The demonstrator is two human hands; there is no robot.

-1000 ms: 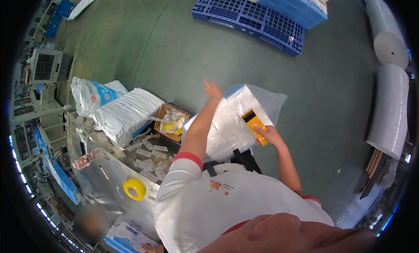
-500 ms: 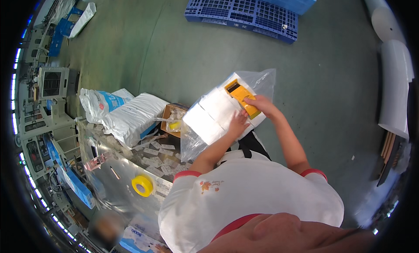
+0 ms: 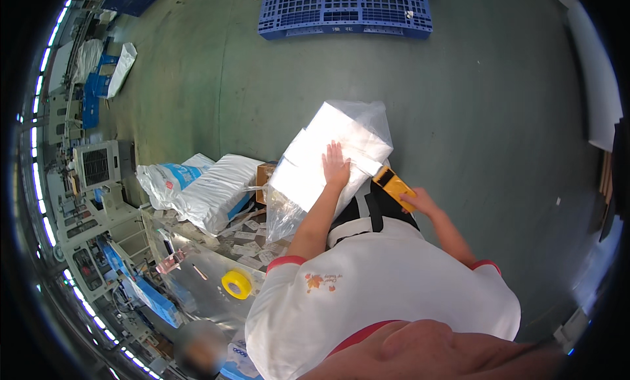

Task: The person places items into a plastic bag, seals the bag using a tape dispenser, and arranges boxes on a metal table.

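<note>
In front of me lies a clear plastic bag [image 3: 371,118] round a bundle of white packs [image 3: 305,173]. My left hand [image 3: 336,165] rests flat on top of the bundle, fingers stretched out, holding nothing. My right hand [image 3: 420,200] is closed round the lower end of a yellow handheld tool [image 3: 395,188] with a dark opening at its far end. That far end is close by the bundle's near right edge; whether they touch, I cannot tell. The bag's loose end hangs at the near left, above the table.
To the left, a table [image 3: 216,255] holds a yellow tape roll [image 3: 236,285], several scattered labels [image 3: 246,245], a stuffed white sack [image 3: 220,186] and a cardboard box [image 3: 263,182]. A blue pallet [image 3: 344,31] stands far ahead. Another person [image 3: 200,347] is at the lower left.
My right hand has drawn the yellow tool off the top of the bundle, toward me and to the right. My left hand has moved forward onto the bundle and flattened out.
</note>
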